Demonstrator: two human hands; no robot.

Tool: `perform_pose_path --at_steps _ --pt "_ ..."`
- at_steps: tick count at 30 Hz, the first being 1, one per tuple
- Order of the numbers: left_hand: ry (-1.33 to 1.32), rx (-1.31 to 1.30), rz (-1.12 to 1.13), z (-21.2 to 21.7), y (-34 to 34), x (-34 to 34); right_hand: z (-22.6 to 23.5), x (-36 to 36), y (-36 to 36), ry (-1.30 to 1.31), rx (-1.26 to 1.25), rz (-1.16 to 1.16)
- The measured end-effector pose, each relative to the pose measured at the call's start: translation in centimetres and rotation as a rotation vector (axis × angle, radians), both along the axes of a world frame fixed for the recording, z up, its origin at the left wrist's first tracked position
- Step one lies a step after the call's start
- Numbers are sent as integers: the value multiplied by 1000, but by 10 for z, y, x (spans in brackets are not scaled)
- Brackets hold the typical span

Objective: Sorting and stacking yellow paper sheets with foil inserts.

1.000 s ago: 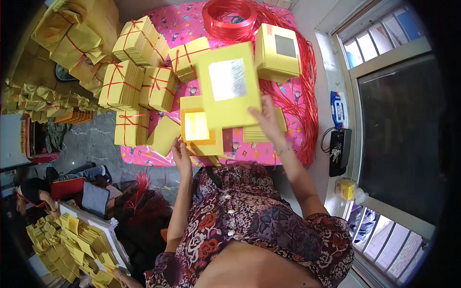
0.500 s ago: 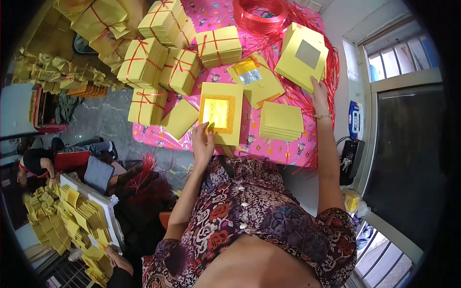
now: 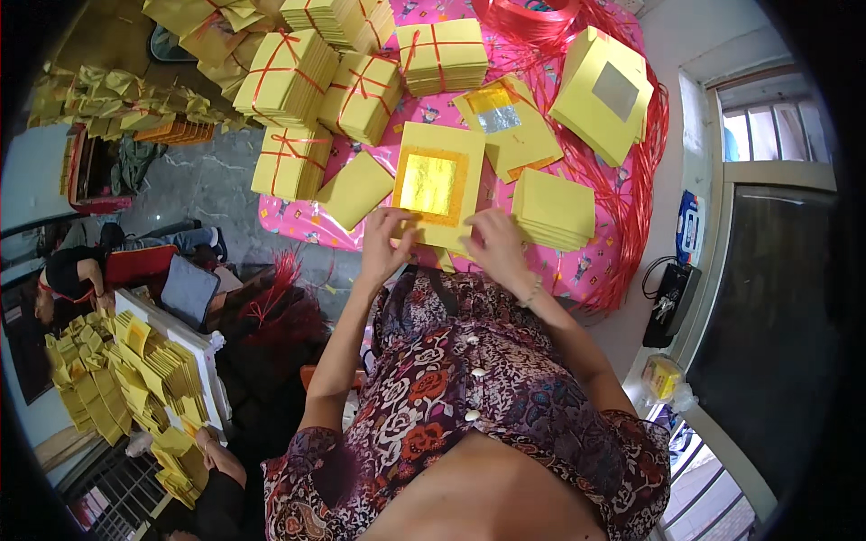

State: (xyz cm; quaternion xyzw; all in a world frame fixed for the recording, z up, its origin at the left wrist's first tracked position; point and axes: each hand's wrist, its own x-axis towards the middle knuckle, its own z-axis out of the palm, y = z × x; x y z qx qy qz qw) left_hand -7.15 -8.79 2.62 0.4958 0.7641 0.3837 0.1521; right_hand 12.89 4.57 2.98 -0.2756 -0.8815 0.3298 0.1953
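Observation:
A yellow joss paper sheet (image 3: 431,185), with a gold foil square inside an orange border, lies at the near edge of the table. My left hand (image 3: 386,248) is at its lower left corner, fingers curled and the thumb close to the edge. At the lower right edge, the bent fingers of my right hand (image 3: 498,243) pinch the paper. A neat stack of plain yellow paper (image 3: 555,209) sits just right of that hand. Beyond lies a loose sheet with gold and silver foil (image 3: 510,126). Plain folded paper (image 3: 356,189) rests to the left.
Several yellow bundles tied with red string (image 3: 361,95) crowd the table's far left. A taller yellow stack with a grey square (image 3: 603,95) stands at the right, beside loose red strands (image 3: 642,198). At lower left, another person's hand (image 3: 207,442) is among yellow papers.
My right hand has come from the tall stack at the right to the lower right edge of the joss paper. My left hand stays at the lower left corner. The view has shifted slightly.

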Motion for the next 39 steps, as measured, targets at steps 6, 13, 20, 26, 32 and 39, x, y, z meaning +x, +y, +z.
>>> perform_pose_path --at_steps 6,13,20,26,32,39 --pt "158 -117 -356 -5 -3 -8 -9 -19 -19 -192 148 203" --pt "150 -125 -397 -9 0 -23 -22 -20 -11 -93 79 244" --pt "-37 -191 -390 -9 7 -34 -20 -26 0 9 -190 184" --pt "-198 -268 -392 -16 17 -42 -27 -30 6 -66 -327 182" --pt "-325 -285 -453 -19 27 -50 -28 -33 10 -111 -375 158" --pt "-396 -348 -446 -24 35 -56 -24 -34 9 -121 -432 104"
